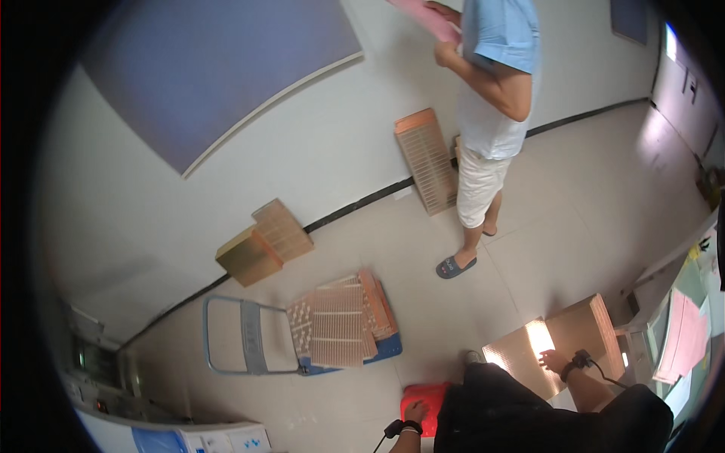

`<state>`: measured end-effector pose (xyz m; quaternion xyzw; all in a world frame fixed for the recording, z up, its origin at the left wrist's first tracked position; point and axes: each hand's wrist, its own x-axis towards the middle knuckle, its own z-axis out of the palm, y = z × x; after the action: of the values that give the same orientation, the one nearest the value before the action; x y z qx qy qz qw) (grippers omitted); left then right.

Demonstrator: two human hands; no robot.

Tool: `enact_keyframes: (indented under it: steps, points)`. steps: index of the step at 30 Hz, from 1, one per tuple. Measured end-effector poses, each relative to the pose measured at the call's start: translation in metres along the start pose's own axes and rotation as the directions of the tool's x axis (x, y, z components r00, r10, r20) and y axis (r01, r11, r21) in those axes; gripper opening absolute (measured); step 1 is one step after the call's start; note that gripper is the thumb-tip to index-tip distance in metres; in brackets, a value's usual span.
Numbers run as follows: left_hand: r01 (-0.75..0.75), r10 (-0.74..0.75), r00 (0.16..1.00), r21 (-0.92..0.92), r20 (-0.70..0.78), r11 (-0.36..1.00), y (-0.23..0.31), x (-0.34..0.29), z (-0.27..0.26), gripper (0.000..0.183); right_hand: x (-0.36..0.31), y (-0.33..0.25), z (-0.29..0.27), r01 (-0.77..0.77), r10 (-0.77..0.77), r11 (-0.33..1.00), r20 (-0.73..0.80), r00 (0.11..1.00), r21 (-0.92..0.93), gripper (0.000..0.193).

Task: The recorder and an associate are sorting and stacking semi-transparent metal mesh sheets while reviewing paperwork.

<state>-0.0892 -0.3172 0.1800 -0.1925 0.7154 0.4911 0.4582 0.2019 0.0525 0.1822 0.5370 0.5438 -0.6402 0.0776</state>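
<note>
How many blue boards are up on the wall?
2: the left board is at upper left, the right board at upper right. Others may be hidden outside the view.

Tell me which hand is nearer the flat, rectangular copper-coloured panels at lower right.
Right. The right hand is over the panels, though contact is unclear; the left hand is farther off, to their left, by the bright red object.

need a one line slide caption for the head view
Right hand over brown panels, left hand by a red object, as a co-worker holds something pink beyond a trolley of slatted panels.
</note>
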Motion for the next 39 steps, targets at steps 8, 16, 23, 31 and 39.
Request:
enact_keyframes:
  steps: [8, 16, 23, 31, 39]
  points:
    - [-0.038, -0.004, 0.98, 0.206, 0.198, 0.978, 0.082, 0.035, 0.074, 0.021, 0.004, -0.028, -0.001, 0.007, 0.001, 0.993, -0.069, 0.998, 0.119, 0.031]
    - [-0.064, -0.224, 0.878, 0.568, 0.423, 0.821, 0.115, 0.083, 0.108, 0.024, -0.073, 0.078, 0.022, -0.198, 0.45, 0.796, -0.341, 0.825, 0.571, 0.025]
    - [-0.255, -0.102, 0.873, 0.625, 0.476, 0.737, 0.169, 0.168, 0.112, 0.024, -0.112, 0.156, 0.105, -0.192, 0.489, 0.495, -0.089, 0.868, 0.847, 0.03]
    - [-0.362, -0.17, 0.856, 0.799, 0.489, 0.48, 0.204, 0.154, 0.159, 0.027, -0.095, 0.095, 0.143, -0.094, 0.316, 0.88, -0.427, 0.848, 0.465, 0.023]
    - [-0.401, -0.3, 0.792, 0.824, 0.531, 0.4, 0.154, 0.121, 0.208, 0.025, -0.144, 0.036, 0.093, 0.348, 0.193, 0.738, -0.674, 0.713, 0.578, 0.025]
